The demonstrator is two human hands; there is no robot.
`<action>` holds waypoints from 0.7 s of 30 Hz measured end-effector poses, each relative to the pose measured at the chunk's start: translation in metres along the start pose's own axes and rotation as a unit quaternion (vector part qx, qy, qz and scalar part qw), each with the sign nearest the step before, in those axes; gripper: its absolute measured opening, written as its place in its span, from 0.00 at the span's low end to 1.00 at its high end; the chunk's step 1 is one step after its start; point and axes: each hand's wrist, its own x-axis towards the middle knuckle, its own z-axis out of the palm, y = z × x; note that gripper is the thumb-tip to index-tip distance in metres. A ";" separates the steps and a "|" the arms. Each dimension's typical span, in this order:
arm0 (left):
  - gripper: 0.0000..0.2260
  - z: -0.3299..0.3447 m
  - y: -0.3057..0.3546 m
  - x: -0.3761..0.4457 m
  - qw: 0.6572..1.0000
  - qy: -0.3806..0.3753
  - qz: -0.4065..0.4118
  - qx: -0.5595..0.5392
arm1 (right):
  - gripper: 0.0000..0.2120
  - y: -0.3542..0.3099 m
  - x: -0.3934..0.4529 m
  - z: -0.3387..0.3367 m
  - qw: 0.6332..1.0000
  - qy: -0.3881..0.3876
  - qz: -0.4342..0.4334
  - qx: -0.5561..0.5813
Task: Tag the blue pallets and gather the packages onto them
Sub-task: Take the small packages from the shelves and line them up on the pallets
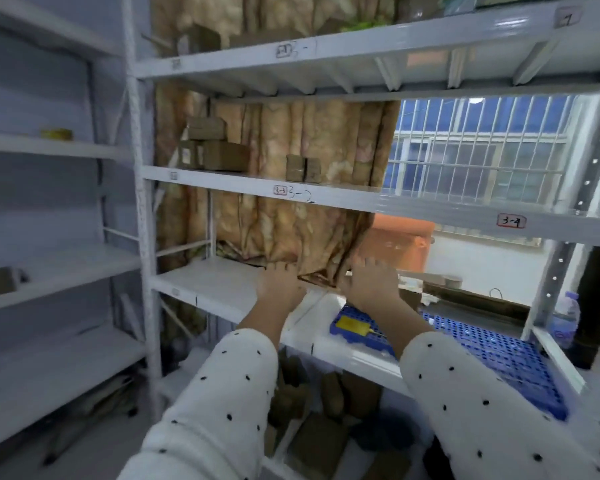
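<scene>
While both arms in white black-dotted sleeves [222, 403] reach forward, the left hand [280, 286] and right hand [369, 280] sit a little apart at the hem of a tan patterned curtain [291, 230] hanging behind the white metal shelving rack [201, 278]; fingers spread, whether they pinch the cloth I cannot tell. At four o'clock from the right hand, a blue perforated plastic pallet [499, 355] lies flat on the same shelf, a yellow tag [352, 323] on its near-left corner. Brown cardboard packages [219, 152] stand on the shelf above, at eleven o'clock; more brown parcels [329, 393] lie below at six o'clock
</scene>
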 end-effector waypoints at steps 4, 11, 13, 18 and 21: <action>0.22 -0.008 -0.064 0.001 0.998 -0.007 -0.033 0.044 | 0.25 -0.069 0.018 0.002 0.999 -0.005 -0.039 0.022; 0.24 -0.021 -0.169 0.041 0.994 0.011 -0.052 0.095 | 0.24 -0.172 0.067 0.012 0.997 -0.012 -0.071 0.017; 0.23 -0.027 -0.193 0.061 0.994 0.034 -0.042 0.100 | 0.23 -0.187 0.087 0.014 0.998 -0.004 -0.066 0.019; 0.23 -0.053 -0.225 0.116 0.994 0.081 -0.060 -0.032 | 0.23 -0.182 0.143 -0.005 0.996 0.074 -0.016 0.055; 0.23 -0.061 -0.232 0.155 0.989 0.097 -0.065 -0.094 | 0.22 -0.171 0.174 -0.021 0.990 0.139 -0.009 0.028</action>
